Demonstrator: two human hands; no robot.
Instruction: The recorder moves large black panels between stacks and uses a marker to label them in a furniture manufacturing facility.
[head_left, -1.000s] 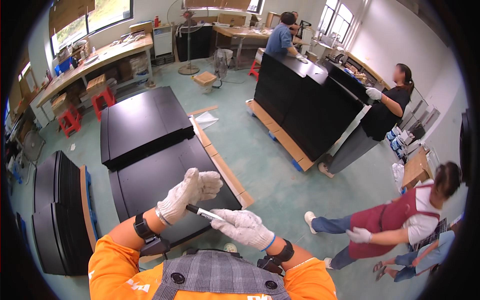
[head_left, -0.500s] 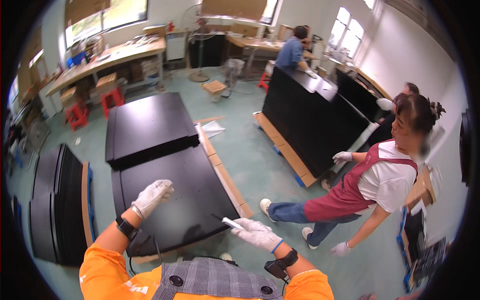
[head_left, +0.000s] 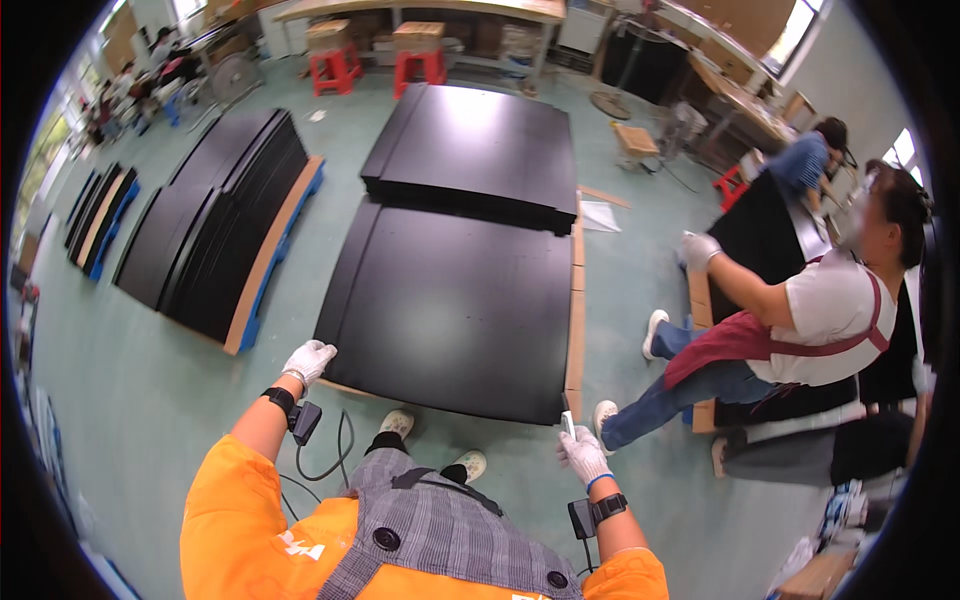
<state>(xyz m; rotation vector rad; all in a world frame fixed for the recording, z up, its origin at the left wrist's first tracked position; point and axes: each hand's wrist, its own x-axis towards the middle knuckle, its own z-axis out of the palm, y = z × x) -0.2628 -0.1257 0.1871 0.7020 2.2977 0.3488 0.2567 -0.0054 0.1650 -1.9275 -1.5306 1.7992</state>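
A stack of flat black panels (head_left: 450,310) lies low in front of me. My left hand (head_left: 308,362), in a white knit glove, is closed at its near left corner, fingertips pressed together on the panel edge. By the near right corner, my right hand (head_left: 584,455), also gloved, is wrapped around a slim white-handled tool (head_left: 569,423). That tool has a dark, narrow tip pointing up beside the panel's edge; its exact kind does not show. Behind this stack rises a higher stack of black panels (head_left: 480,145).
More black panels (head_left: 205,215) stand on a blue pallet at the left. A co-worker in a maroon apron (head_left: 735,345) stands close on my right, one gloved hand raised. Red stools (head_left: 420,70) and a workbench (head_left: 450,10) are at the back. A cable (head_left: 345,440) hangs by my left arm.
My view has turned left and down. My left hand went from above the panel to its near left corner; my right hand moved to the near right corner. The co-worker's one hand has risen.
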